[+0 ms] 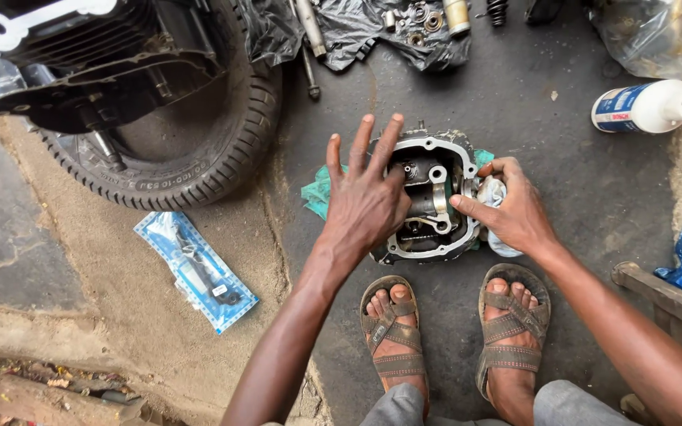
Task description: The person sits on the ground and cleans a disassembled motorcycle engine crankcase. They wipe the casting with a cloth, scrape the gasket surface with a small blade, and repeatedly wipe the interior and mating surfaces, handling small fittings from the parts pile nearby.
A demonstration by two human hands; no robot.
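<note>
Head (428, 197): sits on the dark floor (562, 158) just ahead of both sandals (392, 335), on a green rag (319, 192), open side up, long axis running toward and away from the feet.
Hidden: left edge of head under left hand (365, 201); most of rag under head; insides too dark and oily to sort out.
Left hand: fingers spread wide, lying flat over the head, gripping nothing.
Right hand (515, 209): grip closed around a pale cloth (495, 193) at the right rim, index finger pointing into the cavity.
Cut off: engine block (80, 55) at top left, bottle (649, 106) and plastic bags at right edge.
Room: bare floor right of the head up to the bottle; tyre (222, 150) close on the left, blue packet (196, 270) well off left, small parts (420, 20) scattered up top.
</note>
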